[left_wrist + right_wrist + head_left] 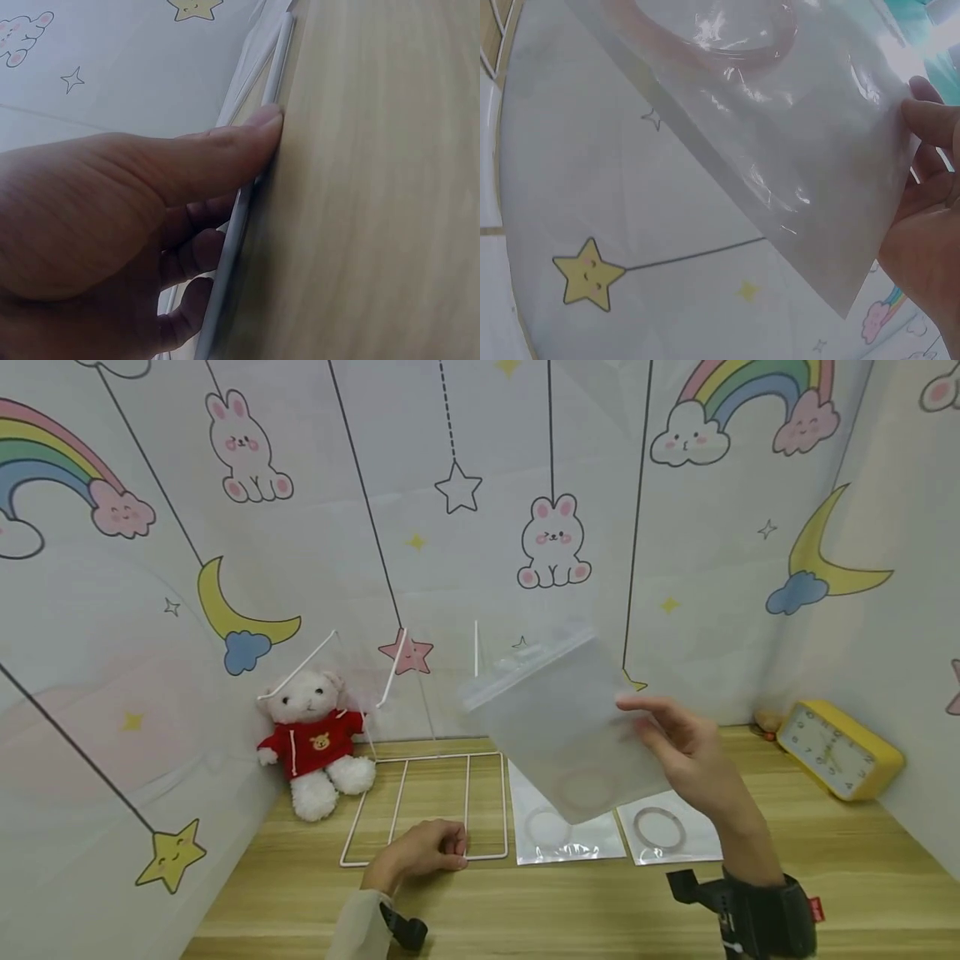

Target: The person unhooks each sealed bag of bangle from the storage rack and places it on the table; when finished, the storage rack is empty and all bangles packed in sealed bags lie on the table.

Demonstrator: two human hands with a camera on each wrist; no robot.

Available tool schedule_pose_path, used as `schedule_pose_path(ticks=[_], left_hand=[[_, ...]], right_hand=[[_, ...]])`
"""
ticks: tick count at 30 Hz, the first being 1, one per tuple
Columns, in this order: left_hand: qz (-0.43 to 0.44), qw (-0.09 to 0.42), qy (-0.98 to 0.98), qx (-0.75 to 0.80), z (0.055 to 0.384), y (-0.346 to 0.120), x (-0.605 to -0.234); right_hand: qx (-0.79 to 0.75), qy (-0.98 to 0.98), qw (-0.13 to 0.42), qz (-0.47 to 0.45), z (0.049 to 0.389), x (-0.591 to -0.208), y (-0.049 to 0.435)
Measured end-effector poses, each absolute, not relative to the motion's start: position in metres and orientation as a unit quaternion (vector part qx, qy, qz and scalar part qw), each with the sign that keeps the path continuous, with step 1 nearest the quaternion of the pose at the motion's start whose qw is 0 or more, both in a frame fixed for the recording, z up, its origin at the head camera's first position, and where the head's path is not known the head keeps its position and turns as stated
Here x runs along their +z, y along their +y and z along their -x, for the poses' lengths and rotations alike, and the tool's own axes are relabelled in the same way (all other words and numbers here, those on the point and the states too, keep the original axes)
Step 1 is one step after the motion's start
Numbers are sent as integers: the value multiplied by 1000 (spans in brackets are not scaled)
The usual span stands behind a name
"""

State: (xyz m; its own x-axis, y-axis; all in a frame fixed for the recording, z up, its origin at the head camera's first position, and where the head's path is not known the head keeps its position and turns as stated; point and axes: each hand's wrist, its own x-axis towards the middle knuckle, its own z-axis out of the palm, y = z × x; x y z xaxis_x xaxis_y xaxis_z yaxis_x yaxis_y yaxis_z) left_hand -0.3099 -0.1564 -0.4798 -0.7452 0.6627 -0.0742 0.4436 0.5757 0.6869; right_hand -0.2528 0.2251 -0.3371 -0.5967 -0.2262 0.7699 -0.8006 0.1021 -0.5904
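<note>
My right hand (693, 756) pinches the side edge of a frosted zip bag (555, 718) and holds it up above the table, tilted, its zip strip toward the upper left. A pinkish ring (727, 56) shows through the bag's clear face in the right wrist view. On the table, my left hand (427, 847) grips the front wire of a white wire rack (505, 810). The left wrist view has the thumb (225, 157) over that wire (232, 240) and the other fingers curled behind it. Slanted white prongs (393, 668) rise at the rack's back.
Two more bags lie right of the rack: one (525, 852) partly under the raised bag, the other (637, 852) with a greyish ring (660, 829) in it. A white teddy bear (315, 735) in red sits left. A yellow alarm clock (840, 750) stands at the right.
</note>
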Motion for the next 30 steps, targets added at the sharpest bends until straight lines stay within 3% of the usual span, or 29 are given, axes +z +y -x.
schedule_pose_path(ticks=[7,20,30], left_hand=[[-312,165,874,335,309,-159,-479],[-315,165,872,336,306,-157,-474],[-321,163,870,337,307,-154,-475]], right_hand=[[541,-713,293,-337,255,-339,265],[415,-834,322,-172,245,-355,332],[349,-888,285,-93,240,-364,370]])
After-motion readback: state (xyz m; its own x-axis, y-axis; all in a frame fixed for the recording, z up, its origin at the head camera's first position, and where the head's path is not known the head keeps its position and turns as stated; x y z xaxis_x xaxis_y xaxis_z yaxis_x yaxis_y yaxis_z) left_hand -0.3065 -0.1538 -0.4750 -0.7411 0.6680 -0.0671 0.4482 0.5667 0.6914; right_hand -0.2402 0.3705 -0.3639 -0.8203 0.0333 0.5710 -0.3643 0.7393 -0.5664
